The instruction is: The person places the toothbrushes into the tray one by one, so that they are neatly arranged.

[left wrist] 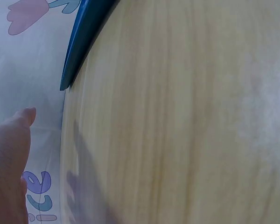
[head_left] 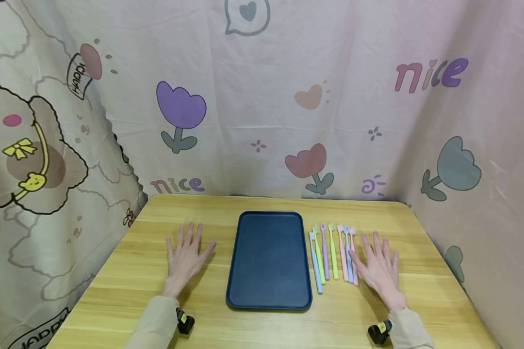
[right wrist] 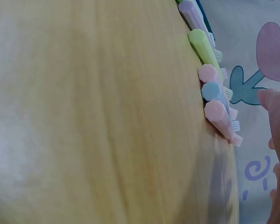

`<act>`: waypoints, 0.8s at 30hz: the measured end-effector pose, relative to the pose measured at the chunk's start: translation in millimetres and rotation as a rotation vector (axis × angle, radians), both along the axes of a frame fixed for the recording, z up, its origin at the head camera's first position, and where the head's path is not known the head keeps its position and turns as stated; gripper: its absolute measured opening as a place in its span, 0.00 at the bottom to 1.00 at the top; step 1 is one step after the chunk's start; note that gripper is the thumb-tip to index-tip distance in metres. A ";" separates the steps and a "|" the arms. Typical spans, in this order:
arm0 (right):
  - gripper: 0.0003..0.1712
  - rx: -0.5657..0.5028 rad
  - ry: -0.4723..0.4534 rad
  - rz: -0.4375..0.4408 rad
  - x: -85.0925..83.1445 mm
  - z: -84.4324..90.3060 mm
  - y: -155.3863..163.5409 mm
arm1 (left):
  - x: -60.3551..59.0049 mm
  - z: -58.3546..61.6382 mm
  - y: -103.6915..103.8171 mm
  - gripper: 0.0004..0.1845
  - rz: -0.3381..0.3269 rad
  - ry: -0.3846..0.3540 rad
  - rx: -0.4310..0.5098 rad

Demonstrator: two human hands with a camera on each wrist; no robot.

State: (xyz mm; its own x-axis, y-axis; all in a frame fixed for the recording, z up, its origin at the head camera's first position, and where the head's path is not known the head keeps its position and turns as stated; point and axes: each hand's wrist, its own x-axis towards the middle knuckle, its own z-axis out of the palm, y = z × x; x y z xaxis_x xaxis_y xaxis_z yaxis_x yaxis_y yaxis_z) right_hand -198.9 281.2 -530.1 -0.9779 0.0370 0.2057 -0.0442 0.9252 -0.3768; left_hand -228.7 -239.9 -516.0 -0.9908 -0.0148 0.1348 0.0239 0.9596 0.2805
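Note:
My left hand (head_left: 185,259) lies palm down, fingers spread, left of a dark blue tray (head_left: 268,261), and holds nothing. On the other side, my right hand (head_left: 379,271) is spread the same way, its thumb close beside a row of pastel toothbrushes. The row runs along the tray's right side, heads toward the back: a blue toothbrush (head_left: 316,264) nearest the tray, then green, purple and yellow-green ones, and a pink toothbrush (head_left: 342,254) further right. In the right wrist view the handle ends show, with a pink toothbrush (right wrist: 217,116) nearest the thumb.
The wooden table (head_left: 201,325) carries all of this. A printed curtain (head_left: 253,97) hangs behind its back edge and along both sides. Each wrist wears a small black camera, such as the left wrist camera (head_left: 185,322).

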 end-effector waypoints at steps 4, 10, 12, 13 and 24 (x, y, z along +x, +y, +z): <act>0.46 0.002 -0.009 0.007 -0.6 -0.9 -0.2 | 0.7 -1.2 -0.8 0.47 0.003 0.000 0.000; 0.46 0.007 -0.017 0.009 -2.3 -0.8 0.9 | -1.3 -0.9 -0.6 0.46 0.005 0.028 -0.019; 0.46 0.007 -0.023 0.009 -1.8 -0.1 1.3 | -1.7 -0.1 0.0 0.46 0.001 0.033 -0.016; 0.46 0.004 -0.026 0.010 -1.5 0.3 1.5 | -1.7 0.3 0.1 0.46 0.000 0.032 -0.015; 0.46 -0.010 -0.049 0.043 -4.9 5.4 5.6 | 0.3 5.6 4.8 0.47 -0.013 0.036 -0.029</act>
State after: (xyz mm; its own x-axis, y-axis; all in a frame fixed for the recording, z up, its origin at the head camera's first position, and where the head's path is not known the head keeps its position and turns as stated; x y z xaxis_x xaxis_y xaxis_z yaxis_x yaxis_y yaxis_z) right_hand -203.8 286.8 -524.6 -0.9875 -0.0034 0.1576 -0.0653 0.9189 -0.3891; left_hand -228.4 -235.1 -510.4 -0.9854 0.0027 0.1702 0.0460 0.9669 0.2510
